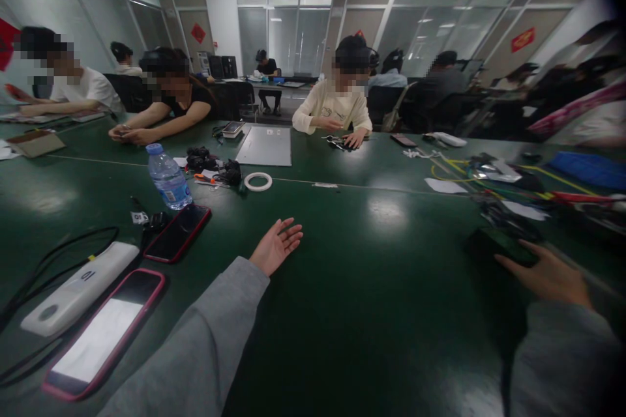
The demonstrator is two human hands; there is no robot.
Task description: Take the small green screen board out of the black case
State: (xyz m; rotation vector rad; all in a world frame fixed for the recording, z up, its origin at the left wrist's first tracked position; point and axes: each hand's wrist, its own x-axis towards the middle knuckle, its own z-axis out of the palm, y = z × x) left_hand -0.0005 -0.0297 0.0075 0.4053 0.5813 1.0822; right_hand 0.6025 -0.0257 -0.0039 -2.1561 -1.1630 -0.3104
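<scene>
My left hand (pixel 278 246) rests palm up on the dark green table (pixel 372 300). Its fingers are loosely spread and nothing lies in them. To the right, my right hand (pixel 555 273) is just short of a dark cluster of cables (pixel 508 218), thumb and forefinger apart. A dark patch lies by its fingertips; whether it is a thing or a shadow is unclear. Left of my left arm are a phone with a lit screen (pixel 105 332), a white power bank marked with a number (pixel 81 290), a dark-screened phone (pixel 178 233) and a water bottle (pixel 169 177).
Beyond my left hand are a roll of white tape (pixel 257 182), black cables (pixel 203 161), an orange-handled cutter (pixel 208 179) and a grey board (pixel 265 145). Several people sit around; one person (pixel 337 101) opposite handles small items. At right lie a blue cloth-like item (pixel 589 169) and loose wires.
</scene>
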